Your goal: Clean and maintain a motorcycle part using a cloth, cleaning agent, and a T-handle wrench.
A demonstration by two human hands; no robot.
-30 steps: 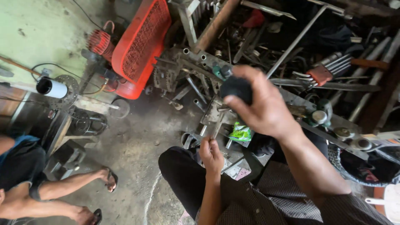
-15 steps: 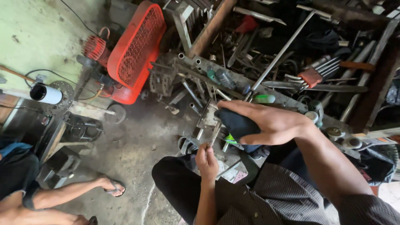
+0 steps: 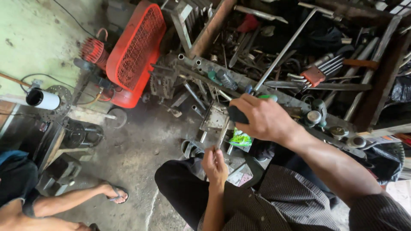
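Hands, right [image 3: 261, 117] gripping black handle [image 3: 236, 114]

Count, workshop floor:
1 red mesh-guarded compressor [image 3: 135, 53], 1 white cylindrical can [image 3: 43, 99], 1 red-handled hex key set [image 3: 314, 75], 2 hands, 1 sandalled foot [image 3: 113, 192].

You have one view only, from the camera on your head. It looks steeply down and a little forward, over your lap to the floor [image 3: 128, 154] and the cluttered tool rack [image 3: 299, 64] ahead. Your right hand [image 3: 261, 117] and left hand [image 3: 214, 164] sit close below the lens, mid-frame. A second person's foot [image 3: 113, 192] shows at lower left.
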